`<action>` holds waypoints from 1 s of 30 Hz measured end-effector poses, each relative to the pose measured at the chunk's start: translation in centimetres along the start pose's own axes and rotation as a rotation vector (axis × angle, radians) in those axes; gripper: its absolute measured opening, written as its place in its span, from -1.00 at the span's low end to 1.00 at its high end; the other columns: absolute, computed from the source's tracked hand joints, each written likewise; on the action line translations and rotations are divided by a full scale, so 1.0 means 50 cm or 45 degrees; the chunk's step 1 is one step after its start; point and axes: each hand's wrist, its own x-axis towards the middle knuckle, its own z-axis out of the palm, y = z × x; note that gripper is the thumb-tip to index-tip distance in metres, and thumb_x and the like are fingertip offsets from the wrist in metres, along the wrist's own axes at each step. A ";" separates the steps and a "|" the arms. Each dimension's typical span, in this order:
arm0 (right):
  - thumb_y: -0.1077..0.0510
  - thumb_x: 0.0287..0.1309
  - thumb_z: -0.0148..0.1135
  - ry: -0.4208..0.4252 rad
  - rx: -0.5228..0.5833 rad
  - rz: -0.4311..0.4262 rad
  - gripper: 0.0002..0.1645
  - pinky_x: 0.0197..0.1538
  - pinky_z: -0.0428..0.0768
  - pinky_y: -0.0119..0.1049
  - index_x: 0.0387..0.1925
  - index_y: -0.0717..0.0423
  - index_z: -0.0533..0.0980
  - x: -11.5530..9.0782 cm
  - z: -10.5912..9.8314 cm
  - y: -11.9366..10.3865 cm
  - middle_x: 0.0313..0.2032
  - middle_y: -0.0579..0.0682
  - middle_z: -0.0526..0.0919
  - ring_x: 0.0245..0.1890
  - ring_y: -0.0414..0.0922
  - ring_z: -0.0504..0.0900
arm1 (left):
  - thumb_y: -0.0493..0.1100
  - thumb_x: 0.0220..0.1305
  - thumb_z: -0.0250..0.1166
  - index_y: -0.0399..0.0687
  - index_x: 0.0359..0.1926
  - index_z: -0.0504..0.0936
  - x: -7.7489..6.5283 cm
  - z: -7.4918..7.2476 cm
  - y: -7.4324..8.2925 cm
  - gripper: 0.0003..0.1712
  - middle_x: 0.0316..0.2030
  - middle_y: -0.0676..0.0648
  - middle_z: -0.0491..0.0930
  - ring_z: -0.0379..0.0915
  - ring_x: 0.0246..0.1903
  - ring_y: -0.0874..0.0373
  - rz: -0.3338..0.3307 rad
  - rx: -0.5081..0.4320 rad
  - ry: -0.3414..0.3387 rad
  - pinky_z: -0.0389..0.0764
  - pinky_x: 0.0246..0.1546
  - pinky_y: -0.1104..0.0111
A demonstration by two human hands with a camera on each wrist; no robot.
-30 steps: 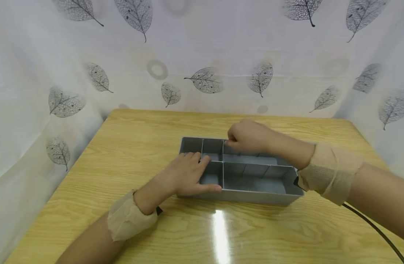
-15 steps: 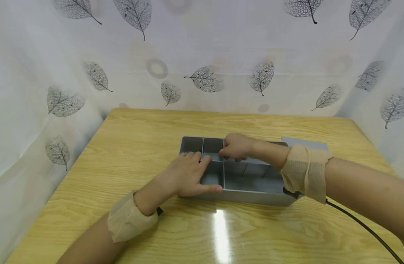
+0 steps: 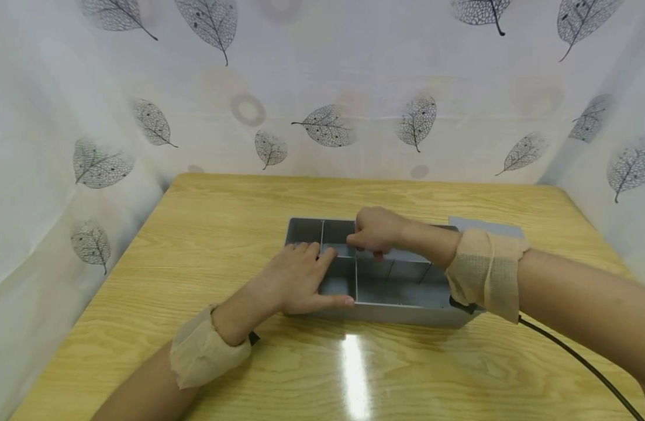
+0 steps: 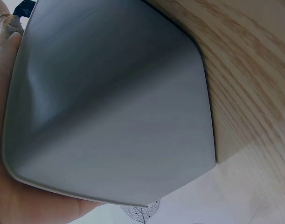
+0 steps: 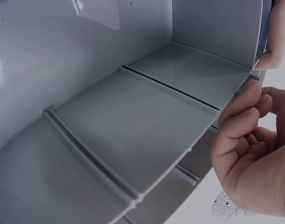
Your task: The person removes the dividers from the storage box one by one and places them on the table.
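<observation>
A grey divided storage box (image 3: 385, 314) stands on the table. My left hand (image 3: 301, 280) rests spread over its left end, thumb along the front rim; in the left wrist view the box's end wall (image 4: 123, 126) hides the fingertips. My right hand (image 3: 379, 231) reaches into the back row and pinches a divider (image 3: 354, 224) beside the second compartment; most of that divider is covered by the hand. In the right wrist view, my right hand's curled fingers (image 5: 233, 126) lie close to the slotted middle wall (image 5: 133, 123). A front-row divider (image 5: 221, 28) stands upright.
A flat light-grey panel (image 3: 487, 227) lies behind the right forearm, partly covered. The wooden table (image 3: 217, 216) extends around the box, backed by a leaf-printed curtain (image 3: 375, 76). A black cable (image 3: 575, 351) trails from the right wrist wrap (image 3: 485, 272).
My right hand has come down and slightly left into the back row, onto the divider, and its forearm has shifted left, uncovering the grey panel. My left hand has stayed in place.
</observation>
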 end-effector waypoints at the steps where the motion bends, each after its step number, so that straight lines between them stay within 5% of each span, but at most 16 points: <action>1: 0.08 0.17 0.00 0.001 0.000 0.002 -0.59 -0.69 0.36 -0.43 -0.69 0.15 0.55 -0.001 -0.001 -0.001 -0.85 -0.06 0.44 -0.80 -0.14 0.48 | 0.73 -0.07 -0.53 -0.04 0.06 0.31 0.000 0.000 0.000 0.12 -0.26 -0.06 0.42 0.37 -0.31 0.08 0.000 0.000 0.001 0.46 -0.28 0.22; 9: 0.11 0.17 -0.03 0.028 0.084 -0.023 -0.56 -0.58 0.56 -0.33 -0.76 0.19 0.47 -0.014 -0.008 -0.009 -0.84 0.01 0.47 -0.71 -0.05 0.57 | 0.73 -0.08 -0.56 -0.06 0.11 0.30 -0.004 0.000 0.000 0.16 -0.21 -0.09 0.44 0.38 -0.27 0.06 -0.003 -0.001 -0.009 0.47 -0.24 0.19; 30: 0.09 0.18 -0.05 0.169 0.198 0.003 -0.49 -0.56 0.59 -0.24 -0.86 0.12 0.33 -0.032 -0.023 -0.034 -0.80 0.08 0.52 -0.72 -0.08 0.57 | 0.73 -0.08 -0.55 -0.04 0.10 0.30 -0.009 0.003 -0.004 0.15 -0.24 -0.08 0.43 0.37 -0.30 0.07 0.008 0.009 -0.001 0.45 -0.29 0.22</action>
